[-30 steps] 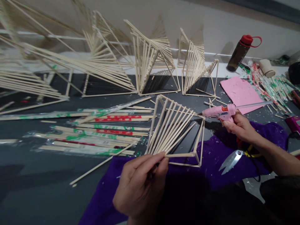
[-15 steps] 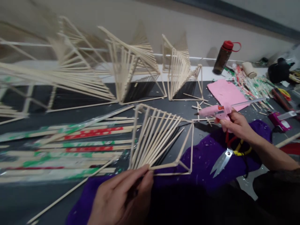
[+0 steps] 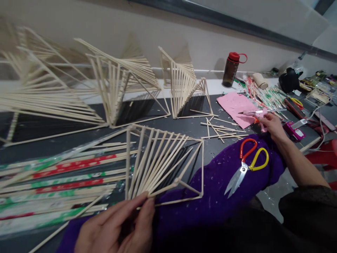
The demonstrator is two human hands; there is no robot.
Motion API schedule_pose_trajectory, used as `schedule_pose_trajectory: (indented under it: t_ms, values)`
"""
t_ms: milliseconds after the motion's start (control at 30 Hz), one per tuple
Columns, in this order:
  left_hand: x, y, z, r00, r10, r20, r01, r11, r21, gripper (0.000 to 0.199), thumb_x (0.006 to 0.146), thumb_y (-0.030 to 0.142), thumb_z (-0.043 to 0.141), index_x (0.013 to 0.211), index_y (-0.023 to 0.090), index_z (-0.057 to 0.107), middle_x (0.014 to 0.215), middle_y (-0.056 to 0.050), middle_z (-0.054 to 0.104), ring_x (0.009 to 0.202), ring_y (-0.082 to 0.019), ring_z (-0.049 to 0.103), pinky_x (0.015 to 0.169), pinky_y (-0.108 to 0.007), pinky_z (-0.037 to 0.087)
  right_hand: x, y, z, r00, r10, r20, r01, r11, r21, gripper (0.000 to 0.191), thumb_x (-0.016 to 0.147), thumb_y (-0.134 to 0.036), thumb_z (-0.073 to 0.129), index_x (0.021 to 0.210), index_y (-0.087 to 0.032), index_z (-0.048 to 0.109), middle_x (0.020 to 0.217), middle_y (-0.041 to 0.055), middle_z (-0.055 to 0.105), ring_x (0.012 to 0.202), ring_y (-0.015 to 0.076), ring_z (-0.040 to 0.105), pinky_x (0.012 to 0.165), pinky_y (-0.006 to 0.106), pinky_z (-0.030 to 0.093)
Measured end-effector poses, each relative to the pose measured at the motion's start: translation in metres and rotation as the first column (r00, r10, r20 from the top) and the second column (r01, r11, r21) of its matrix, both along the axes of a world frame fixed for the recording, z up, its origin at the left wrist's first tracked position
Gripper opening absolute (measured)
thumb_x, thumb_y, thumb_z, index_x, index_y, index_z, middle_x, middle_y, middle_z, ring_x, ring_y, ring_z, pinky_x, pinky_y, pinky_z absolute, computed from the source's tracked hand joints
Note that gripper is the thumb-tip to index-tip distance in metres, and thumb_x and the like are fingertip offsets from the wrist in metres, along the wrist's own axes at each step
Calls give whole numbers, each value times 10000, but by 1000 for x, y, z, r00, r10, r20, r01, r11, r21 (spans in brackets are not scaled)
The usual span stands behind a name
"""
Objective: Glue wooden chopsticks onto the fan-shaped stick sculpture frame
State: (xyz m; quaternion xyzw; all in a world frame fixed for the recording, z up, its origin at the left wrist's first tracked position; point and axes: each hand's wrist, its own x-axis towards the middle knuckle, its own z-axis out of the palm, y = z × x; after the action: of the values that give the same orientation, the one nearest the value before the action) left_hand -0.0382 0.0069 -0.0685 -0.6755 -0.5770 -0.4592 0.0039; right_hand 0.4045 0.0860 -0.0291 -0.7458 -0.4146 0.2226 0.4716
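My left hand pinches the near corner of a wooden stick frame, where its fanned chopsticks come together. The frame stands tilted on the dark table, its right part over a purple cloth. My right hand is closed around a pink glue gun, whose nozzle points left over a pink sheet. A clear glue stick juts from the gun's back. Scissors with one red and one yellow handle lie on the cloth below my right hand.
Finished-looking stick structures line the wall. Wrapped chopsticks cover the table's left side; loose sticks lie in the middle. A brown bottle with a red lid stands behind. A purple device sits at the right.
My right hand has carried the glue gun away from the frame, back and right over the pink sheet, uncovering the scissors' handles. The view has shifted right. My left hand keeps its pinch.
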Motion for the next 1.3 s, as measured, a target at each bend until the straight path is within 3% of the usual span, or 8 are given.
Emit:
schedule_pose_trajectory:
  t_ms: [133,267,400,500,667,900,1133,1300]
  values:
    - [8,0,5,999,35,10,-36,991,127,75,808,246,744,881,237,752,806,-32,719,705,-169,651,629,-298,535,10,-6,-8,967,43,253,-6,989,-146,503,686,-585,686,940,-151,661,763,69,678,651,198,598,588,308,411]
    - [14,-1,6,999,52,-12,-49,987,155,111,807,202,751,912,238,743,830,-11,717,664,-129,639,595,-247,507,6,-19,7,647,155,747,142,937,-318,486,835,-605,596,904,-149,748,742,165,701,696,297,635,603,369,374]
    - [16,-5,7,995,96,-1,-96,993,74,145,810,184,752,929,266,737,865,9,716,623,-100,612,597,-233,497,-34,-20,32,526,301,795,-263,947,-184,308,913,-440,565,914,-203,763,851,133,744,730,274,667,618,362,413]
    - [16,-7,8,991,135,4,-135,990,39,101,831,213,733,908,279,740,856,14,719,666,-113,640,603,-233,501,-81,-3,42,419,628,656,-668,703,-246,215,913,-361,587,882,-224,750,822,65,738,734,210,668,678,335,466]
    - [15,-6,10,988,136,-75,-135,991,17,87,842,216,705,887,276,749,853,20,730,618,-98,631,579,-220,490,-151,35,42,125,861,493,-847,351,-398,223,932,-252,537,965,-191,749,900,75,732,790,172,666,692,291,460]
    - [18,-5,12,990,135,-26,-133,989,58,86,838,205,690,838,270,747,800,32,728,628,-98,645,562,-204,480,-207,59,65,-106,918,382,-778,162,-607,199,908,-184,581,901,-208,778,776,15,739,634,120,617,608,263,385]
    - [18,-4,10,994,104,-28,-101,991,87,93,833,197,685,836,259,755,785,28,728,645,-103,658,571,-199,482,-227,56,95,-377,884,276,-750,-117,-651,357,870,-29,534,1091,-205,753,1111,39,755,898,151,693,725,268,473]
    - [21,-3,10,996,93,12,-94,989,118,67,836,196,700,840,238,752,799,25,726,592,-84,634,543,-184,471,-232,57,94,-491,836,247,-662,-174,-729,499,777,72,549,1047,-289,762,1086,-11,776,910,174,711,660,270,479]
